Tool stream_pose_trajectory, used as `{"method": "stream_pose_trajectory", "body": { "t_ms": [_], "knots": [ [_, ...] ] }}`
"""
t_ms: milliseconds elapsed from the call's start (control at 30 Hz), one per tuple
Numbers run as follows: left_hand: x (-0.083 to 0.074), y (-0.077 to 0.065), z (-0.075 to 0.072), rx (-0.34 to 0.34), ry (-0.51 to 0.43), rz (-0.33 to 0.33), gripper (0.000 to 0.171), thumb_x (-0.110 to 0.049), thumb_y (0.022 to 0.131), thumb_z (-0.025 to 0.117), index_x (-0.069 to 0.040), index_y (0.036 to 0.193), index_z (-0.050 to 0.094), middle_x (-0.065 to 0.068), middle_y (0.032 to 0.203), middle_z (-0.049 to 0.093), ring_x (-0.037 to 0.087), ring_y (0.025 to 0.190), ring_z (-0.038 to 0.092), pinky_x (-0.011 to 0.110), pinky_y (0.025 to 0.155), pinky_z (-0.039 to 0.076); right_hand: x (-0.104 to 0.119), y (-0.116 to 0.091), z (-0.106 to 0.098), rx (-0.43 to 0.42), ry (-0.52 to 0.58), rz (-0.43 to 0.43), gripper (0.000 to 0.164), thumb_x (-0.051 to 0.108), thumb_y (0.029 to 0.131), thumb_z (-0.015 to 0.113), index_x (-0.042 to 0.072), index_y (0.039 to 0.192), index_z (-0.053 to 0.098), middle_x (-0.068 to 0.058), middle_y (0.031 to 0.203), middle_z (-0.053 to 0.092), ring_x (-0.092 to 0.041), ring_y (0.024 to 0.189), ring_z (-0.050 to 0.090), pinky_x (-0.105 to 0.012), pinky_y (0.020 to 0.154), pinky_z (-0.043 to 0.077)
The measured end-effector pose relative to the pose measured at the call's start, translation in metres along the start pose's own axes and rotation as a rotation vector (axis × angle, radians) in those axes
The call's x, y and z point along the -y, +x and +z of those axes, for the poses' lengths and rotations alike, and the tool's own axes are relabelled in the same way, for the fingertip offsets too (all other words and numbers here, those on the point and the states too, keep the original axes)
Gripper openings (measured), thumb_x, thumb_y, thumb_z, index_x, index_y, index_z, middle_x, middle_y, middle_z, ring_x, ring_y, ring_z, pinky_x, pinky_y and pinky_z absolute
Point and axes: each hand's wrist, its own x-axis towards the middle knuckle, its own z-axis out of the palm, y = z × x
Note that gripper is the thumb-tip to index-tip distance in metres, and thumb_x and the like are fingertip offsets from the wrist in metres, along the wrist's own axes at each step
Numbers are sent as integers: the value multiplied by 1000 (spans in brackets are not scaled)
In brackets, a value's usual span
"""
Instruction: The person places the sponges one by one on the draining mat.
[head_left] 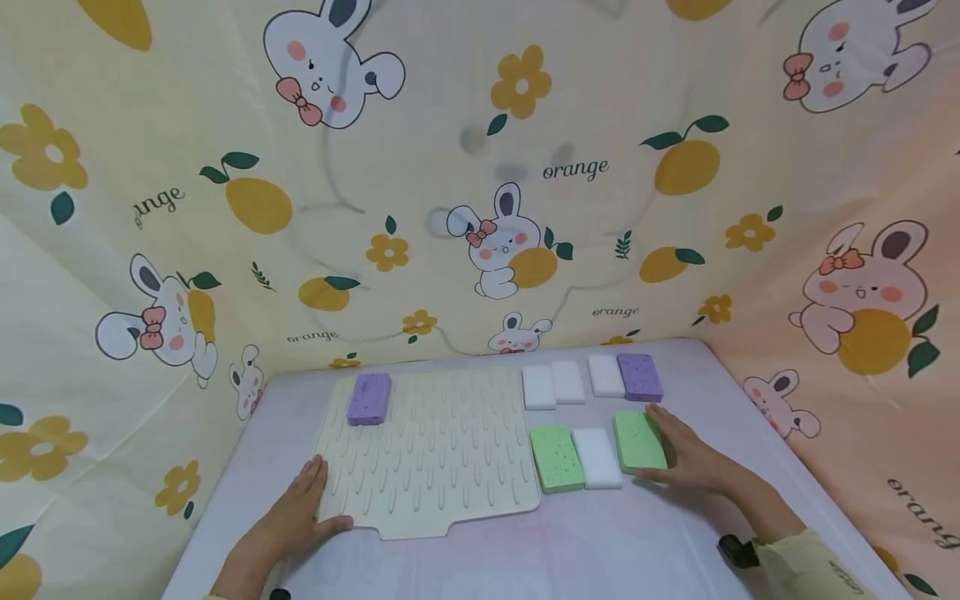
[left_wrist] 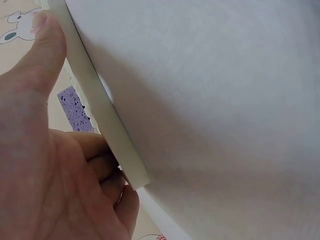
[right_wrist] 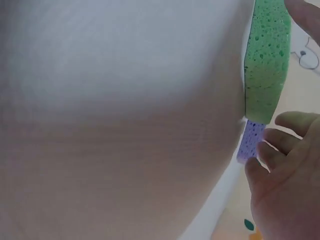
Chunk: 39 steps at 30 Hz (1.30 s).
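A cream ribbed drying board [head_left: 427, 525] lies flat on the table. My left hand [head_left: 296, 508] rests at its left front corner, fingers along the side and thumb by the front edge. In the left wrist view the fingers touch the board's edge [left_wrist: 107, 127]. A purple sponge [head_left: 369, 398] sits on the board's far left part. Over to the right, my right hand [head_left: 686, 454] is at the right side of a green sponge [head_left: 639, 442], thumb near its front and fingers by its far end. The right wrist view shows those fingers loosely spread beside the green sponge [right_wrist: 265, 65].
Left of that sponge lie a white sponge [head_left: 597, 458] and another green sponge [head_left: 557, 458], close to the board's right edge. Farther back are several white sponges [head_left: 538, 388] and a second purple sponge [head_left: 640, 377]. A printed curtain [head_left: 420, 150] surrounds the table's back and sides.
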Motion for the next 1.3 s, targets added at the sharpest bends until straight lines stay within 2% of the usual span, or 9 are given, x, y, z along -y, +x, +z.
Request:
{"method": "stream_pose_trajectory", "body": {
  "t_ms": [267, 567, 867, 1167, 1300],
  "knots": [
    [0, 0, 0, 6, -3, -9, 124, -64, 88, 79, 21, 159, 22, 40, 170, 14, 57, 158, 15, 67, 128, 22, 0, 0, 2, 44, 15, 33, 123, 49, 84, 91, -9, 165, 19, -37, 169, 21, -62, 152, 25, -78, 120, 28],
    [-1, -2, -1, 2, -11, -4, 123, -62, 89, 79, 22, 159, 23, 40, 170, 15, 57, 158, 16, 67, 128, 22, 1, 0, 0, 56, 36, 52, 123, 50, 84, 91, -11, 164, 21, -38, 167, 25, -63, 150, 27, -79, 119, 28],
    [0, 0, -2, 0, -9, -4, 124, -64, 88, 79, 21, 159, 23, 40, 170, 16, 57, 159, 16, 67, 129, 22, -1, 5, -3, 13, 14, 18, 119, 50, 85, 90, -13, 162, 25, -39, 164, 30, -62, 149, 29, -79, 119, 27],
    [3, -1, 2, 0, -13, 0, 124, -64, 88, 79, 20, 160, 23, 39, 170, 16, 56, 159, 16, 67, 129, 21, 15, 12, -9, -50, 32, 18, 118, 51, 84, 90, -8, 164, 26, -39, 165, 29, -64, 149, 27, -83, 115, 30],
    [2, 0, 1, -1, -5, -8, 125, -66, 87, 78, 20, 160, 23, 38, 171, 16, 55, 159, 15, 66, 129, 21, 18, 16, -12, -78, 13, -5, 118, 48, 84, 92, -10, 164, 27, -39, 165, 30, -63, 150, 28, -81, 116, 30]
  ]
}}
